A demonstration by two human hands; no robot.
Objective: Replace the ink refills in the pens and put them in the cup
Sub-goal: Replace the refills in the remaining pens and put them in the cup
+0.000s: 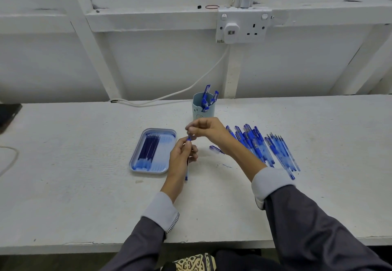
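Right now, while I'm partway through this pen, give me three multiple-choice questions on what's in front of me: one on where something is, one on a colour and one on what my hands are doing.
1. Relative to the left hand, the tray of refills lies:
A. to its right
B. to its left
C. under it

2. The cup is:
A. red
B. black
C. pale blue

3. The left hand:
A. grips a pen
B. hangs open, holding nothing
C. is out of view

Answers:
1 B: the tray lies further left than the left hand.
2 C: the cup's wall is pale blue.
3 A: the left hand's fingers curl round the pen, while the right hand pinches its upper end.
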